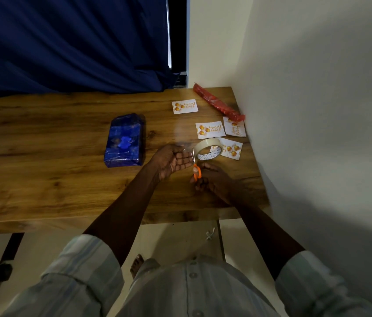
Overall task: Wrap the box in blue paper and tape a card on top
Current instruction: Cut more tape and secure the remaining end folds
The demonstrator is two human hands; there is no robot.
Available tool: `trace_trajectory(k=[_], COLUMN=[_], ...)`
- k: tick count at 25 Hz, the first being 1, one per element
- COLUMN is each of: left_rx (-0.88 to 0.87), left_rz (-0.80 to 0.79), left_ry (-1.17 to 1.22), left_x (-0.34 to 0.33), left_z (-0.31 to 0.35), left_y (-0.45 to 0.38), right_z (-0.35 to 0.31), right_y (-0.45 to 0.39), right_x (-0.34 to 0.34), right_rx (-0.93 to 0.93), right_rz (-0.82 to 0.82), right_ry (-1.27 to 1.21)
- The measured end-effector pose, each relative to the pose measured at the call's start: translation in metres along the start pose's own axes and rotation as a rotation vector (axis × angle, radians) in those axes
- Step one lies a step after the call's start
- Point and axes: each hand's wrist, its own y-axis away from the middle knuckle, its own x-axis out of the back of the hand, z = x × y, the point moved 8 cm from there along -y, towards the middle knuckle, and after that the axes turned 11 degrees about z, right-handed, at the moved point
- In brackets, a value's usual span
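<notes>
Wooden table (66, 179) beside white wall (317, 110)

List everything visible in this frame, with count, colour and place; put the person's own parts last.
Wrapped box: 1, blue, table centre-left.
Cards: 4, white with orange print, table right side.
Tape roll: 1, clear, beside the hands, over the nearest card.
Scissors: 1, orange handles, in the right hand.
Paper roll: 1, red, far right corner by the wall.
Table: 1, brown wood.
Curtain: 1, dark blue, behind the table.
Left hand: palm up, fingers extended near the blades.
Right hand: grips the scissors.
</notes>
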Motion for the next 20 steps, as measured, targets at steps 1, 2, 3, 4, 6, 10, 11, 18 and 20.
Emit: trace_trajectory(k=[1,2,3,4,6,10,11,18,20], left_rx=[0.0,-0.003,-0.007,-0.008,-0.005,-0.005,-0.007,-0.008,-0.005], left_rz=[0.005,0.009,0.009,0.01,0.015,0.016,0.017,0.021,0.025], left_ry=[-0.007,-0.015,-0.018,-0.015,-0.005,-0.005,-0.002,-0.004,-0.006], left_x=[0.0,0.0,0.0,0.0,-0.001,-0.001,-0.002,-0.001,-0.001], left_z=[0.0,0.001,0.001,0.002,0.002,0.004,0.004,0.005,0.005], left_y=[0.0,0.0,0.0,0.0,0.001,0.001,0.001,0.0,0.001], right_z=[-0.001,-0.001,-0.001,-0.001,-0.002,-0.003,-0.004,-0.011,-0.013], right_y=[-0.002,-0.005,-0.009,-0.012,-0.016,-0.021,-0.022,-0.025,-0.024], right_x=[0.001,0.001,0.001,0.001,0.001,0.003,0.004,0.006,0.006], right_rx=[0.007,0.015,0.022,0.027,0.032,0.035,0.043,0.093,0.1], right_rz=[-0.001,-0.005,-0.008,-0.008,-0.003,0.015,0.016,0.006,0.016], right_ry=[-0.001,-0.002,-0.002,0.001,0.006,0.014,0.009,-0.019,-0.019])
